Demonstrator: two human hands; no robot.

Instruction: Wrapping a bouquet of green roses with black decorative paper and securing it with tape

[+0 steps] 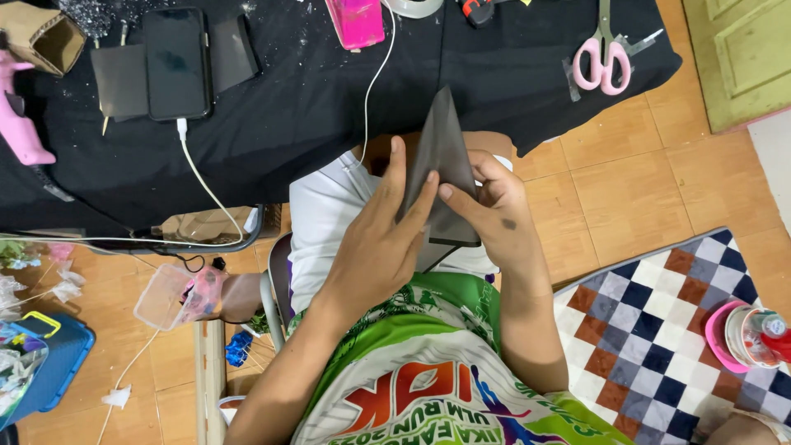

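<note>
The hands [437, 222] hide the dark folded sheet's [443, 148] lower part; the pink glue gun [18, 115] is edge-cropped.

Desk [329, 124], black-covered: smartphone [175, 63] near left edge, pink glue gun [18, 111] at left edge, pink-handled scissors [604, 59] near right edge.

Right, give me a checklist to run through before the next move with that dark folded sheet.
1. Both hands on the dark folded sheet: ok; left hand presses flat on one side, right hand grips the other.
2. Sheet clear of the table's black cloth: ok; it is held above the lap.
3. White charging cable away from the sheet: not ok; it hangs just beside the left fingers.
4. Pink-handled scissors within sight: ok, lying on the cloth.
5. Pink glue gun hot or cold: cannot tell.
</note>
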